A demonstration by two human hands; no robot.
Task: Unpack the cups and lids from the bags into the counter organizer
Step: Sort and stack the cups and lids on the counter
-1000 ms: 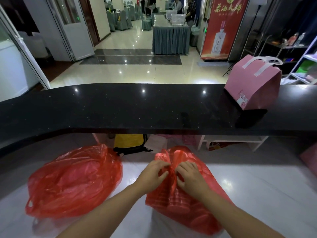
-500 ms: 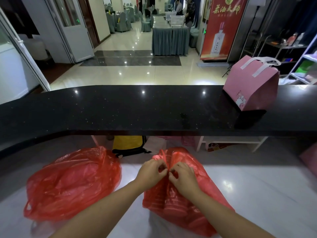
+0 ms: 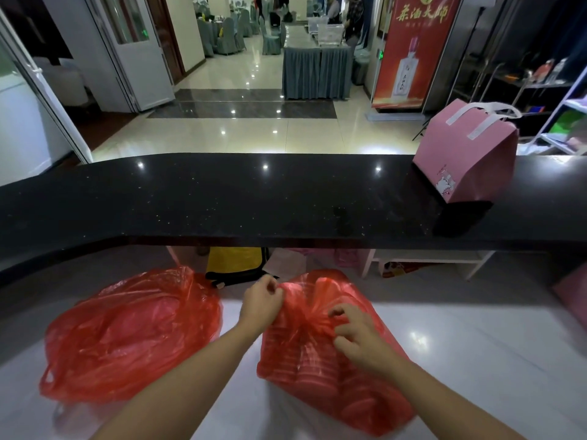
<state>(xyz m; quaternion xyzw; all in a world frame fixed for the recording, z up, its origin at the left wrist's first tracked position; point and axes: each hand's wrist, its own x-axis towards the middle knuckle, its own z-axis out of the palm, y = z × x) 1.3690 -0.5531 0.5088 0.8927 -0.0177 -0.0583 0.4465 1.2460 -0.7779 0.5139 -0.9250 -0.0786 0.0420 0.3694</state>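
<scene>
Two red plastic bags lie on the white lower counter (image 3: 476,344). The right bag (image 3: 317,376) shows stacks of cups through its thin plastic. My left hand (image 3: 259,304) pinches the bag's top edge at its upper left. My right hand (image 3: 354,333) sits on the gathered plastic a little lower to the right, fingers curled into it. The left bag (image 3: 127,331) is bunched and knotted, and its contents are hidden. No organizer shows in this view.
A raised black counter top (image 3: 254,201) runs across in front of me, with a pink paper gift bag (image 3: 467,160) standing on its right end. Under it are a yellow bag (image 3: 233,258) and a white shelf (image 3: 425,255).
My hands, which were pressed together at the bag's knot, have drawn apart: the left up and left, the right down and right, spreading the plastic between them.
</scene>
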